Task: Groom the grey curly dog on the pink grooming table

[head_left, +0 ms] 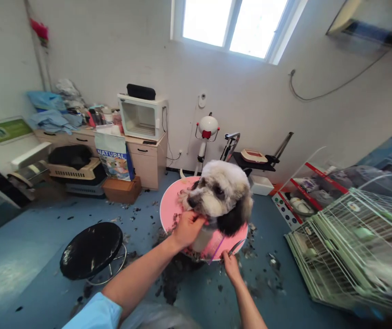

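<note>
A white-and-black dog [228, 183] is on a round pink grooming table [168, 205], its head turned to the left. My left hand [189, 228] is closed at the dog's chin, fingers pinching the fur under its muzzle. Lower and to the right, my right hand [230, 265] grips scissors [236, 246] by the table's near edge, blades angled up and to the right, apart from the dog. A thin purple comb-like strip [215, 249] shows just left of that hand; I cannot tell whether it is held or lies on the table.
Dark hair clippings [172, 278] litter the blue floor around the table. A black round stool [91, 249] stands left, and wire cages [346, 246] stand right. Behind are a wooden cabinet [146, 164], a white glass-fronted box [141, 119] and a dryer on a stand [209, 125].
</note>
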Motion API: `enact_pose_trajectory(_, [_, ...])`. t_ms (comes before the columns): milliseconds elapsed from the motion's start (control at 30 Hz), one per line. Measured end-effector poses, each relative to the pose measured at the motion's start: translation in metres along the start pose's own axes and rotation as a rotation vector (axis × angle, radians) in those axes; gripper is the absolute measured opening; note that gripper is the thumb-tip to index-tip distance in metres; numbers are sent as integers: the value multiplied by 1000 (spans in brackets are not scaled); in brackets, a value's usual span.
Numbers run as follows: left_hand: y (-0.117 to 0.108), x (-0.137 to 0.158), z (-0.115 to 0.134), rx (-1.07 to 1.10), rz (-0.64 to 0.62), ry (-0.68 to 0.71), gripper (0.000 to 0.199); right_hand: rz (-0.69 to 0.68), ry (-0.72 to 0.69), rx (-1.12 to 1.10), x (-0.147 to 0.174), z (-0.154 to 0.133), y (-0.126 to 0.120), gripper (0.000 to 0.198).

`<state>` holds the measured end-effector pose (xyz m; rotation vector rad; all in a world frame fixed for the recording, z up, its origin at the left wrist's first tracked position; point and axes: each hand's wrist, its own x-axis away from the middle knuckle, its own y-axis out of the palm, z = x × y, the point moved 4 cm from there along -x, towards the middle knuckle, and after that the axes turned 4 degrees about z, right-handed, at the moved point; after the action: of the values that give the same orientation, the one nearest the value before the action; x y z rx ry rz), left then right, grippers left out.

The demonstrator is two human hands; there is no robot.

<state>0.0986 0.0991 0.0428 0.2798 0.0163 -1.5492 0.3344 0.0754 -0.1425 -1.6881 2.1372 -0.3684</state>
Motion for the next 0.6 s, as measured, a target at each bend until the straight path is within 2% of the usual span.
enact_pose_trajectory(67, [18,7,2,-22,-45,-24,32,-202,225,-172,23,-4,-8,51])
enact_pose_trajectory(100, [27,10,4,-13,-69,-42,34,-295,294,-235,36,-12,-14,48])
enact_pose_trajectory(200, [46,16,9,60,-136,-100,33,-591,374,-294,72,-60,-30,44])
enact_pose_trajectory(267, [50,16,13,59,-177,-113,33,-748,395,-217,87,-103,-38,44])
enact_pose_trajectory(333, [48,15,19,-14,-209,-84,36,-835,378,-53,89,-147,-42,34])
enact_pose_trajectory(433, [43,17,30,-205,-271,3,41,-864,238,295,71,-206,-47,22])
enact_pose_trajectory(533, [43,24,46,-365,-378,128,41,-845,81,714,43,-249,-54,20])
enact_pose_trajectory(600, [42,29,57,-428,-431,163,40,-846,34,950,28,-269,-56,15])
